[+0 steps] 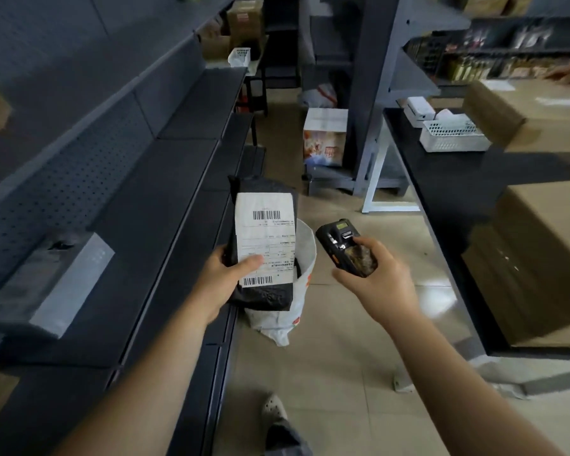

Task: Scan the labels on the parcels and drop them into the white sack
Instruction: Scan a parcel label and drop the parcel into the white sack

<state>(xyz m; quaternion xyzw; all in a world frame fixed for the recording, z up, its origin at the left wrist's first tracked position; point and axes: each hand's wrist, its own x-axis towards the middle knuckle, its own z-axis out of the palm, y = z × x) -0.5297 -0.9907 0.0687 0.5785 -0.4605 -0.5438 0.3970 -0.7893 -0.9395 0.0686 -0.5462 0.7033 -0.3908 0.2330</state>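
Dim, soft indoor light — glare patch on floor tiles (438,299), blurred wide-angle-bent edges.

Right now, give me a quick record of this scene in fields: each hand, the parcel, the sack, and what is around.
left hand: left hand grips the black parcel, thumb on its label
right hand: right hand holds the scanner, beside the parcel
parcel: upright, label facing the camera, two barcodes showing
sack: white sack on the floor, open, directly behind and below the parcel
left side: dark shelves, a grey parcel lying on one
right side: table with cardboard boxes and a white basket
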